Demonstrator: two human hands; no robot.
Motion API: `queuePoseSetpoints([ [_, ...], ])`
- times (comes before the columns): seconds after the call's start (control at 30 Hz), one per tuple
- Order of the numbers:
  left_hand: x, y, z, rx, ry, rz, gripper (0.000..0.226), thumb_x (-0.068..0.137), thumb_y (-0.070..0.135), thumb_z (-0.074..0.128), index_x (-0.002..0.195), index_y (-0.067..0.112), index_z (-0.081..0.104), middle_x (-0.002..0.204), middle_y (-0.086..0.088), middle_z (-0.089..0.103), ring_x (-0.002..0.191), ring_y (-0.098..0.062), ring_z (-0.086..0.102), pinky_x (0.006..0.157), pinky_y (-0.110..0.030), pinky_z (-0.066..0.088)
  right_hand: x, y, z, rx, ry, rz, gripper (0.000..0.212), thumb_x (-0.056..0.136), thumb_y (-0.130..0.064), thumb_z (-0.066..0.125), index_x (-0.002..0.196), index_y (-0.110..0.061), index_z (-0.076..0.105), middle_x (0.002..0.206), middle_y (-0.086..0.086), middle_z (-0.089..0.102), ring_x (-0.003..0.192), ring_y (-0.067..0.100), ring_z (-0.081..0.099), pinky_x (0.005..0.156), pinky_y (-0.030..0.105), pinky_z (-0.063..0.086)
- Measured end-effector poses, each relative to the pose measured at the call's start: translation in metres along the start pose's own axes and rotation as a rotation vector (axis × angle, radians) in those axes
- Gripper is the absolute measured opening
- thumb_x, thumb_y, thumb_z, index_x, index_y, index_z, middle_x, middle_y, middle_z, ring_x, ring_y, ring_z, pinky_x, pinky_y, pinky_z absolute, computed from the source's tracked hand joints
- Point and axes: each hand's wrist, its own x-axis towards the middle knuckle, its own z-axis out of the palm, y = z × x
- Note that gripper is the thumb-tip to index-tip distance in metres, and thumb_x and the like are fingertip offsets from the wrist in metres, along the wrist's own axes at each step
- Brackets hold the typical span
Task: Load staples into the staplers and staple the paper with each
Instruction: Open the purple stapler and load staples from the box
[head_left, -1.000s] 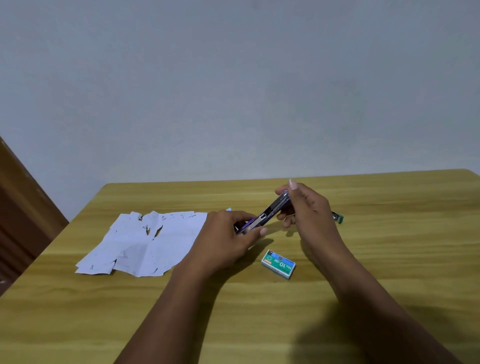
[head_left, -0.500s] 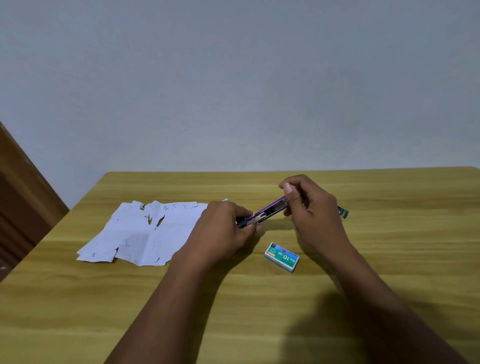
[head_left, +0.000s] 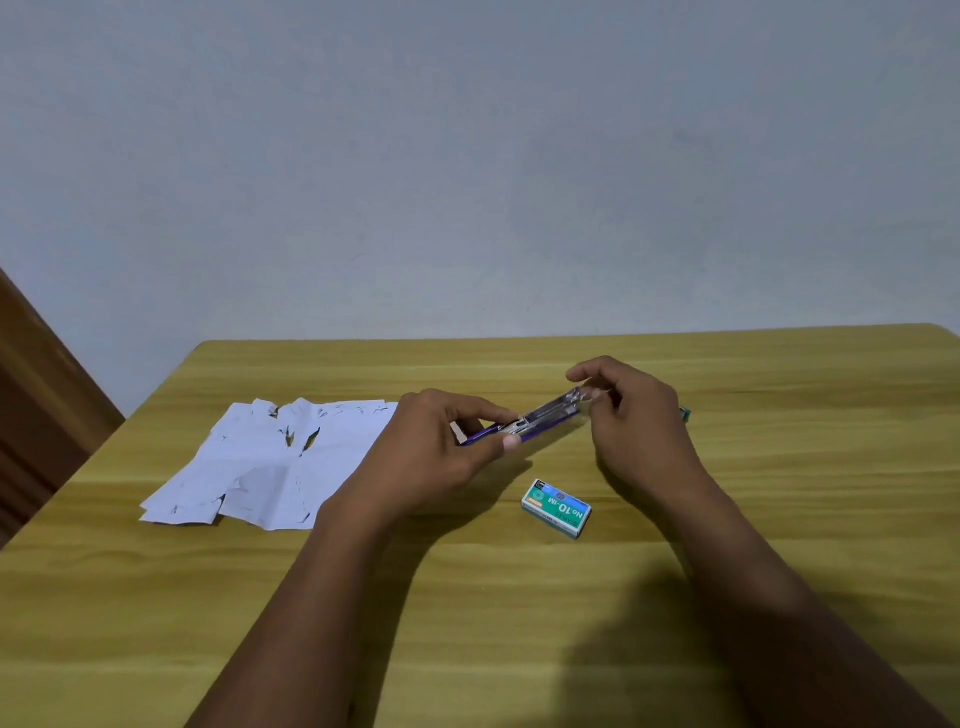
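A small purple stapler (head_left: 540, 418) with a metal staple channel is held just above the table between both hands. My left hand (head_left: 441, 452) grips its near, lower end with thumb and fingers. My right hand (head_left: 631, 421) pinches its far, raised end at the fingertips. A green staple box (head_left: 556, 507) marked No.10 lies on the table in front of the hands. Torn, crumpled white paper (head_left: 270, 457) lies flat to the left. A bit of a green object (head_left: 685, 413) peeks out behind my right hand; I cannot tell what it is.
The wooden table (head_left: 779, 519) ends at a back edge against a plain grey wall. A brown wooden piece of furniture (head_left: 36, 415) stands off the table's left side.
The stapler stays held between both hands. My right fingers have shifted from curling over the far end to pinching its tip, with the index finger lifted. The view has dipped slightly.
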Motion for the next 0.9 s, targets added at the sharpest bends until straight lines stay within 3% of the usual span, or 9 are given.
queuePoseSetpoints([
  [0.1,-0.0017,-0.0017,0.0012,0.011,-0.09,-0.04,0.013,0.084,0.038,0.079,0.096,0.036,0.08,0.065,0.007,0.067,0.044,-0.002,0.044,0.049,-0.019,0.037,-0.0037,-0.005,-0.0023,-0.072,-0.177,-0.014,0.03,0.091,-0.008,0.054,0.105,-0.028,0.073,0.099,-0.01,0.068,0.087,0.008,0.06,0.074,0.026,0.049],
  [0.2,-0.0023,-0.0025,0.0011,0.048,-0.12,-0.041,0.013,0.083,0.04,0.078,0.096,0.036,0.079,0.073,0.003,0.072,0.045,-0.001,0.05,0.052,-0.026,0.044,-0.0042,-0.0038,-0.0046,-0.157,-0.275,-0.038,0.016,0.092,-0.022,0.063,0.099,-0.029,0.075,0.099,-0.011,0.069,0.094,0.008,0.059,0.079,0.026,0.045],
  [0.3,-0.0015,-0.0038,0.0024,0.147,-0.105,-0.01,0.015,0.079,0.045,0.081,0.093,0.039,0.08,0.081,0.01,0.071,0.065,-0.001,0.059,0.059,-0.021,0.046,-0.0017,-0.0002,-0.0082,-0.149,-0.287,-0.024,0.011,0.092,-0.025,0.067,0.096,-0.028,0.077,0.096,-0.011,0.071,0.089,0.005,0.059,0.073,0.021,0.042],
  [0.37,-0.0009,-0.0033,0.0042,0.182,-0.101,0.002,0.016,0.076,0.046,0.083,0.09,0.039,0.081,0.087,0.01,0.069,0.077,-0.002,0.061,0.066,-0.027,0.052,-0.0006,0.0018,-0.0082,-0.152,-0.298,-0.018,0.011,0.092,-0.025,0.068,0.095,-0.027,0.078,0.094,-0.011,0.072,0.085,0.001,0.06,0.067,0.015,0.039],
  [0.57,-0.0031,-0.0072,0.0074,0.19,-0.101,-0.023,0.026,0.072,0.051,0.084,0.094,0.038,0.078,0.081,0.009,0.07,0.072,-0.008,0.063,0.069,-0.041,0.056,-0.0001,0.0026,-0.0066,-0.172,-0.311,0.001,0.011,0.093,-0.024,0.067,0.094,-0.026,0.077,0.091,-0.011,0.072,0.081,0.0,0.06,0.064,0.015,0.038],
  [0.9,-0.0039,-0.0024,0.0064,0.153,-0.136,-0.036,0.035,0.072,0.035,0.089,0.104,0.034,0.076,0.09,0.009,0.067,0.083,-0.013,0.064,0.078,-0.039,0.057,-0.001,0.0004,-0.0081,-0.18,-0.329,0.024,0.013,0.094,-0.025,0.066,0.097,-0.026,0.078,0.091,-0.01,0.074,0.082,-0.001,0.061,0.065,0.013,0.04],
])
